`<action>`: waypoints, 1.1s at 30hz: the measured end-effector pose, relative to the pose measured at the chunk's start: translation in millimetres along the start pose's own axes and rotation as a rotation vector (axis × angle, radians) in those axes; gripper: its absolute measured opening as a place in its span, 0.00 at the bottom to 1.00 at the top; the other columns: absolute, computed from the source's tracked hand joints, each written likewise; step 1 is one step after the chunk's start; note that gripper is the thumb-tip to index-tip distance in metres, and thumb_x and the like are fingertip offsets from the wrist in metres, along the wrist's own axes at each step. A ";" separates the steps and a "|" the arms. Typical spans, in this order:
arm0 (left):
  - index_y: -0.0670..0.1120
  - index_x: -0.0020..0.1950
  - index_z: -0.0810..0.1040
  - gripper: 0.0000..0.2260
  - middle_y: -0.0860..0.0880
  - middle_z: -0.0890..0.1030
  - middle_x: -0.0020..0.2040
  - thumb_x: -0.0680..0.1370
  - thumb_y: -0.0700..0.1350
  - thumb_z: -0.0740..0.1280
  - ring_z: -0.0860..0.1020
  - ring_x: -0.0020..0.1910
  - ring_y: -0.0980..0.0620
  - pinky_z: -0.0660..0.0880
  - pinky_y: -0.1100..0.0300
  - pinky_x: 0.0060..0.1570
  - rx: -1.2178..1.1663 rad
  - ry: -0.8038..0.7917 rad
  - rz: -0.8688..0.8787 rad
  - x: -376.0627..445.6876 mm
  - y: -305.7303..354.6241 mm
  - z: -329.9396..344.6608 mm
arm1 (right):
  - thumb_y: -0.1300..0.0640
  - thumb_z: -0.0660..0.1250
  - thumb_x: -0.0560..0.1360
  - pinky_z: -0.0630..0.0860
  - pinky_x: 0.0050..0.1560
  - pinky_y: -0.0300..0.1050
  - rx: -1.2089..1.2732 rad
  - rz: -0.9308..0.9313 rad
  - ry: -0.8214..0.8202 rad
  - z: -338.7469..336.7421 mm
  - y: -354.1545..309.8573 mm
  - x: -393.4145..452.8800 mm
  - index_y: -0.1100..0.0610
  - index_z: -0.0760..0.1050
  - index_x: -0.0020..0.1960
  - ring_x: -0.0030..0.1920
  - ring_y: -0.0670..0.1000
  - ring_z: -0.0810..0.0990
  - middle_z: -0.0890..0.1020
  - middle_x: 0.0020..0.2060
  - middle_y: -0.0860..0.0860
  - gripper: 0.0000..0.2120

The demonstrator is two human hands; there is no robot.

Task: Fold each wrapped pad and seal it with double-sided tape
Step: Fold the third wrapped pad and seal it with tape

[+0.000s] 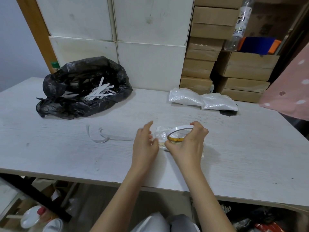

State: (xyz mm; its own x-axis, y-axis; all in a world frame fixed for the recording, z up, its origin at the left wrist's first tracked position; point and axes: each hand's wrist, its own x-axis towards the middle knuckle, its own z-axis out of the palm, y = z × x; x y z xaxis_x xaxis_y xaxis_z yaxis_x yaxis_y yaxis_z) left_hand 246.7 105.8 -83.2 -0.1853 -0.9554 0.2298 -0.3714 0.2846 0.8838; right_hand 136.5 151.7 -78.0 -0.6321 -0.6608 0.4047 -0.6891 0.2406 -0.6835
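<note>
A person sits at a white table (234, 164), and both hands are out over the middle of it. The right hand (189, 144) grips a roll of tape (179, 133), with the fingers curled over its far rim and the thumb at its near side. The roll stands tilted on top of a small wrapped pad (163, 135) that lies flat on the table. The left hand (145, 144) is just left of the pad. Its fingers are loose and a bit blurred, so I cannot tell if it touches the pad; it holds nothing.

A few peeled white strips (102, 137) lie on the table to the left of the hands. Far left sits a black bag (83, 87) with more white strips inside, close to the far edge. Far right, two white packs (202, 99) lie side by side near the far edge, touching each other.

There is bare table on the near left, between the strips and the near edge, and more on the near right. The hands are well back from the near edge.

Behind the table stand white boxes (133, 39) and stacked brown boxes (209, 47). A pink cloth (291, 91) hangs at the right edge.
</note>
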 end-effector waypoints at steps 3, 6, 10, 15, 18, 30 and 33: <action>0.42 0.60 0.73 0.18 0.46 0.76 0.54 0.73 0.30 0.57 0.74 0.54 0.49 0.68 0.63 0.51 0.057 0.106 0.036 -7.8 0.0 -1.7 | 0.57 0.77 0.58 0.74 0.45 0.52 -0.002 0.008 -0.009 -2.0 -1.7 0.9 0.60 0.61 0.63 0.51 0.60 0.73 0.65 0.57 0.57 0.40; 0.43 0.55 0.76 0.14 0.49 0.79 0.51 0.73 0.37 0.58 0.74 0.49 0.51 0.70 0.62 0.48 0.307 0.024 0.338 -23.9 5.1 0.8 | 0.56 0.77 0.59 0.73 0.47 0.51 0.019 0.034 -0.024 -3.9 -4.5 2.4 0.59 0.61 0.64 0.52 0.60 0.73 0.65 0.58 0.57 0.39; 0.44 0.55 0.78 0.17 0.51 0.82 0.45 0.71 0.42 0.56 0.81 0.40 0.50 0.74 0.63 0.38 0.514 -0.076 0.387 -41.4 -0.3 6.3 | 0.51 0.77 0.59 0.73 0.54 0.54 0.116 0.075 -0.088 -11.6 -7.5 3.3 0.57 0.58 0.65 0.57 0.58 0.70 0.63 0.58 0.54 0.42; 0.45 0.54 0.81 0.20 0.52 0.82 0.46 0.70 0.42 0.54 0.79 0.36 0.49 0.73 0.62 0.32 0.624 -0.105 0.376 -38.0 1.1 6.6 | 0.46 0.78 0.59 0.67 0.52 0.44 0.189 0.121 -0.096 -18.9 -17.9 12.0 0.58 0.57 0.63 0.60 0.54 0.66 0.58 0.53 0.49 0.43; 0.47 0.52 0.82 0.20 0.54 0.82 0.47 0.70 0.42 0.54 0.81 0.41 0.53 0.73 0.62 0.40 0.671 -0.102 0.386 -38.1 1.8 8.7 | 0.51 0.77 0.60 0.66 0.46 0.43 0.108 0.030 -0.028 -22.2 -21.0 13.5 0.61 0.59 0.61 0.58 0.56 0.65 0.62 0.56 0.54 0.39; 0.45 0.47 0.82 0.16 0.52 0.82 0.43 0.67 0.40 0.57 0.80 0.36 0.53 0.71 0.60 0.39 0.702 0.073 0.493 -38.3 -3.9 14.8 | 0.60 0.79 0.58 0.58 0.51 0.18 0.182 -0.091 0.154 -28.0 1.1 7.9 0.61 0.60 0.67 0.62 0.51 0.62 0.62 0.60 0.55 0.43; 0.46 0.46 0.81 0.15 0.53 0.82 0.42 0.67 0.40 0.58 0.79 0.34 0.53 0.71 0.62 0.39 0.726 0.104 0.506 -38.6 -5.4 15.3 | 0.58 0.80 0.57 0.64 0.55 0.28 0.245 0.010 0.160 -26.9 15.7 7.6 0.58 0.60 0.66 0.63 0.53 0.66 0.59 0.57 0.48 0.44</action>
State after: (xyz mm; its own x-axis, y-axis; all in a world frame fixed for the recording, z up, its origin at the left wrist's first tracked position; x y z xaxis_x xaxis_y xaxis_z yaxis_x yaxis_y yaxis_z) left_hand 241.9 142.3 -103.1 -0.4133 -0.6940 0.5896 -0.7586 0.6205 0.1985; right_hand 111.3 169.6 -69.2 -0.6996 -0.5343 0.4743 -0.5889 0.0552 -0.8064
